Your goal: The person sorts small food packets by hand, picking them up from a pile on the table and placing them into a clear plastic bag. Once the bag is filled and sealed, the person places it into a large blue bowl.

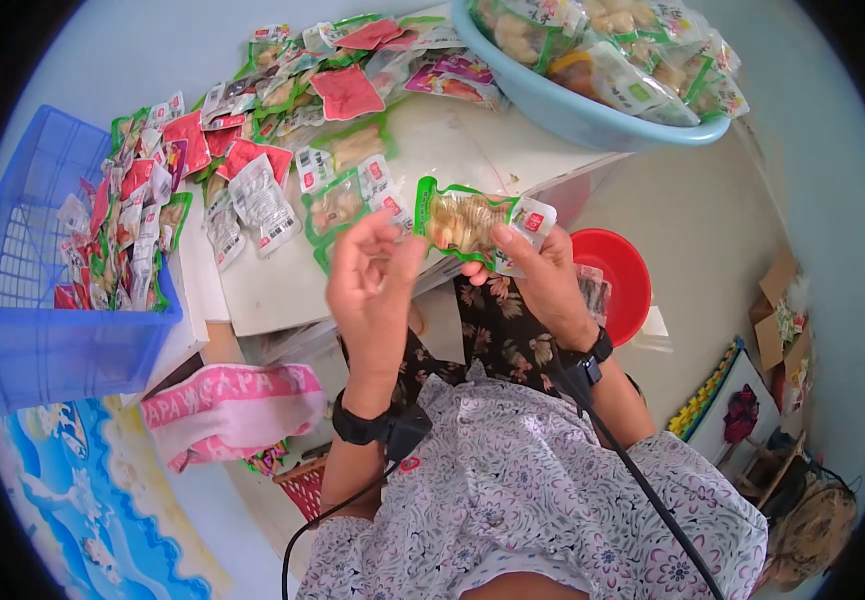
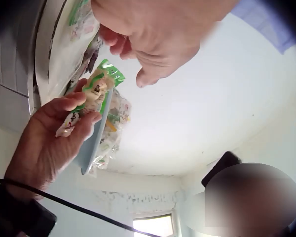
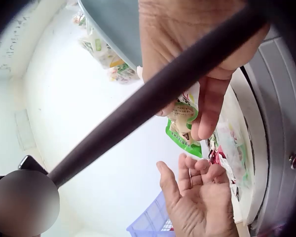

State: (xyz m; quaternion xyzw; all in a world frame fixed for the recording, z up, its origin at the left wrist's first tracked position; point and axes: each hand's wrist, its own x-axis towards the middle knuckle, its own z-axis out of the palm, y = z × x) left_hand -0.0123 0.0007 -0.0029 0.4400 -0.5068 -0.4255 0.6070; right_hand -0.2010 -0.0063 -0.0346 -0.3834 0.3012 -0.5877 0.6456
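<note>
The right hand [image 1: 550, 285] pinches a sealed food packet [image 1: 464, 222] by its white end, above the near edge of the desk [image 1: 442, 140]; that hold seems to leave the filled part uncovered. The left hand [image 1: 370, 290] is beside its green end, grip empty, thumb and fingers apart. The light-blue basin [image 1: 592, 120], at the far right corner, holds clear packets; the blue basket [image 1: 72, 350], by the left edge, holds mixed ones, perhaps keeping them grouped. Below, the red bucket [image 1: 630, 285] contains something wrapper-like.
</note>
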